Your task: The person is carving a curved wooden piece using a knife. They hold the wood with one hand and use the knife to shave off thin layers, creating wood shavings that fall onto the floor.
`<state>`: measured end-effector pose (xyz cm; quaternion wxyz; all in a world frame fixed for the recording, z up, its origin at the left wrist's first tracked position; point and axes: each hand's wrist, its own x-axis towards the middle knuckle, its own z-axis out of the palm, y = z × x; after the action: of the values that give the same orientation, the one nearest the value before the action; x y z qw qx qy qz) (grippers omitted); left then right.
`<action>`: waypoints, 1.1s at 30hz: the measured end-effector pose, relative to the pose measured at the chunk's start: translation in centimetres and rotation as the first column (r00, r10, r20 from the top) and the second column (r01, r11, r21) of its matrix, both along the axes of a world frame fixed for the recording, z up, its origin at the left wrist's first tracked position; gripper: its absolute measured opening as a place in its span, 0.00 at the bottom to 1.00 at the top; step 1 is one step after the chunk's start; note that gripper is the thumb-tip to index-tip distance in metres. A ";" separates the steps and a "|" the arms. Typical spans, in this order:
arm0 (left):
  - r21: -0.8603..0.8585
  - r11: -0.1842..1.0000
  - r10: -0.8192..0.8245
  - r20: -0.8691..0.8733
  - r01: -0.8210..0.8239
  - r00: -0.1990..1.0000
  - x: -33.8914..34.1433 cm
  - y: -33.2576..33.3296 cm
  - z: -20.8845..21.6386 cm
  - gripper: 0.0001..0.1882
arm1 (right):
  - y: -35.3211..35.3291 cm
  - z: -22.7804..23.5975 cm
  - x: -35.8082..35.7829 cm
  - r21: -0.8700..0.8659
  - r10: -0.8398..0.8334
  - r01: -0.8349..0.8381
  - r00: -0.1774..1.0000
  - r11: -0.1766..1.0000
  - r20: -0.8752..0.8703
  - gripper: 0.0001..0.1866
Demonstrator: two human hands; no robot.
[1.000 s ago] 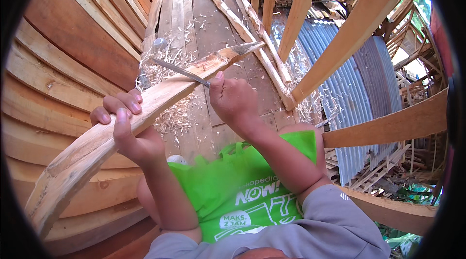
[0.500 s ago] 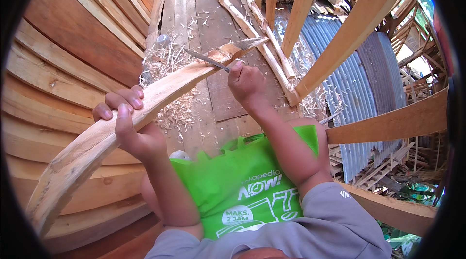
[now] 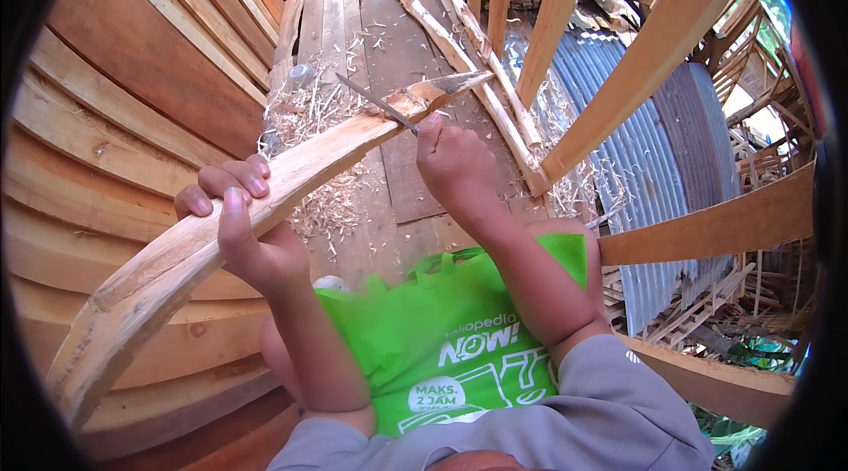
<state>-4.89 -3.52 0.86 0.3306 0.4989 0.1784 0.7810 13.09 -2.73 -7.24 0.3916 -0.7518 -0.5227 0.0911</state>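
Observation:
A long, curved piece of pale wood (image 3: 291, 175) slants from the lower left up to the middle, its far end tapering to a point. My left hand (image 3: 247, 219) is closed around its middle, thumb on top and fingers over the far side. In my right fist (image 3: 455, 158) is a knife (image 3: 375, 104), its handle hidden by the fingers. The thin, dark blade lies across the wood near a rough, notched patch close to the pointed end. Over my lap is a green bag (image 3: 424, 312) with white print.
Curved planks (image 3: 132, 118) form a wall on the left. Wood shavings (image 3: 331, 206) litter the board floor (image 3: 402, 162). Two peeled sticks (image 3: 455, 52) lie ahead, beside upright timber ribs (image 3: 636, 56) on the right. Corrugated metal sheets (image 3: 636, 171) show beyond these, and a clear cup (image 3: 300, 75) stands among shavings.
The whole view has shifted slightly. The knife blade sits at a slightly steeper angle across the wood, and my right fist has turned a little. Both grips stay the same.

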 end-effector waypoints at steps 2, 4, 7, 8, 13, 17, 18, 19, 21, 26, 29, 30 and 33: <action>-0.019 1.000 -0.009 0.023 0.009 1.000 -0.2 -0.1 -0.1 0.13 | -1.7 2.8 -0.8 -0.078 0.098 -0.093 0.993 0.993 0.072 0.30; -0.019 1.000 -0.016 0.037 0.016 0.999 0.0 0.0 -0.1 0.13 | -0.5 0.3 -0.6 -0.002 0.068 -0.068 0.997 0.998 0.042 0.31; -0.005 1.000 -0.016 0.020 0.016 1.000 0.5 0.0 0.2 0.13 | 2.5 -3.7 2.9 -0.002 -0.074 0.074 0.996 0.997 0.050 0.32; -0.001 1.000 -0.013 0.005 0.013 1.000 0.4 0.1 0.2 0.13 | 3.3 -3.5 3.9 -0.013 -0.133 0.134 0.989 0.991 0.069 0.32; -0.002 1.000 0.002 0.007 -0.002 1.000 0.1 0.0 0.1 0.13 | 0.1 1.1 1.1 -0.082 0.001 -0.001 1.000 0.997 0.002 0.31; -0.011 0.999 -0.030 0.009 0.030 0.999 -0.1 -0.1 0.0 0.14 | -1.3 1.9 -1.6 -0.070 0.187 -0.187 0.982 0.980 0.002 0.31; -0.005 0.999 -0.039 0.005 0.039 0.999 -0.1 0.0 -0.1 0.14 | 0.2 0.0 -0.7 -0.008 0.096 -0.096 0.994 0.995 -0.061 0.30; -0.012 0.999 -0.045 0.005 0.045 0.999 0.2 -0.1 0.1 0.14 | 1.1 -1.5 0.3 0.026 0.062 -0.060 0.996 0.998 -0.071 0.30; -0.008 0.999 -0.045 0.007 0.045 0.999 0.4 0.0 0.2 0.13 | 2.4 -3.5 1.6 0.111 0.009 0.001 0.996 0.994 -0.089 0.31; -0.004 1.000 -0.027 0.016 0.027 0.999 0.0 0.1 -0.2 0.14 | 0.4 -1.0 0.0 0.057 0.033 -0.030 0.998 0.998 -0.052 0.29; -0.004 0.999 -0.031 0.022 0.031 0.999 0.0 0.0 -0.1 0.14 | -0.7 1.0 -1.5 0.034 0.090 -0.091 0.996 0.995 0.006 0.29; -0.008 1.000 -0.030 0.024 0.030 0.999 0.0 0.0 -0.1 0.14 | -0.7 1.1 -1.7 0.028 0.108 -0.109 0.994 0.994 0.019 0.29; -0.011 0.999 -0.040 0.014 0.040 0.999 0.6 -0.1 0.4 0.14 | 2.8 -3.0 1.6 0.138 0.024 -0.020 0.999 0.990 -0.024 0.30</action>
<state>-4.24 -3.60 1.24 0.3502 0.4951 0.1703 0.7767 14.68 0.09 -10.27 0.4480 -0.7160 -0.5310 0.0686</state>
